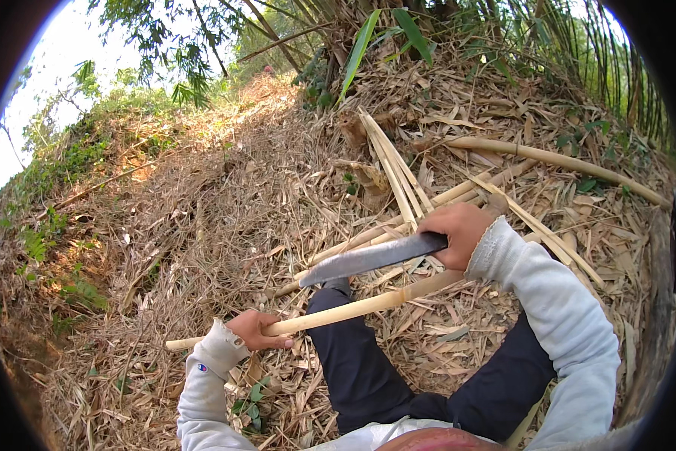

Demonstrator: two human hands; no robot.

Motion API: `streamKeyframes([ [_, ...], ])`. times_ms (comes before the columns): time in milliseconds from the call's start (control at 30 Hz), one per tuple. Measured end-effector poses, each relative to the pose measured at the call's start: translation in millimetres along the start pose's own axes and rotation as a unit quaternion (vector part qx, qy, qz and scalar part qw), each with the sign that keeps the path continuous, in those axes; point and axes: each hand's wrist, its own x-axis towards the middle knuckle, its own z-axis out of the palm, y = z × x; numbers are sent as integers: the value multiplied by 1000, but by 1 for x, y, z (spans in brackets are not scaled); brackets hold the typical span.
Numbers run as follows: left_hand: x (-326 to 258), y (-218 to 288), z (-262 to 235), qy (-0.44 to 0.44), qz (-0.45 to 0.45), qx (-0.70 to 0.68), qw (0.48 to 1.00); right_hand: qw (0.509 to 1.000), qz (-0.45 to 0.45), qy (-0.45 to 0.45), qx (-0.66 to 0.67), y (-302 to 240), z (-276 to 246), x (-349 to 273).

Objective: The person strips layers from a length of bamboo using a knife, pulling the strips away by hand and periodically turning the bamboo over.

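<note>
My left hand is closed round a pale bamboo pole near its left end. The pole slants up to the right across my lap, over my dark trousers. In my right hand is a machete, its broad grey blade pointing left above the pole. The machete's handle is mostly hidden in my fist. The pole's far end runs in below my right hand, and I cannot tell whether that hand touches it.
Split bamboo strips lean and lie beyond my right hand, beside a cut stump. A longer bamboo pole lies at the right. Dry leaf litter covers the slope, and a bamboo clump stands at the back.
</note>
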Motion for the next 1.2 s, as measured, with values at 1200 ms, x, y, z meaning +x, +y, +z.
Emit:
streamKeyframes([
  [1200, 142, 130, 96, -205, 142, -762, 598, 773, 475, 201, 371, 46, 38, 23],
])
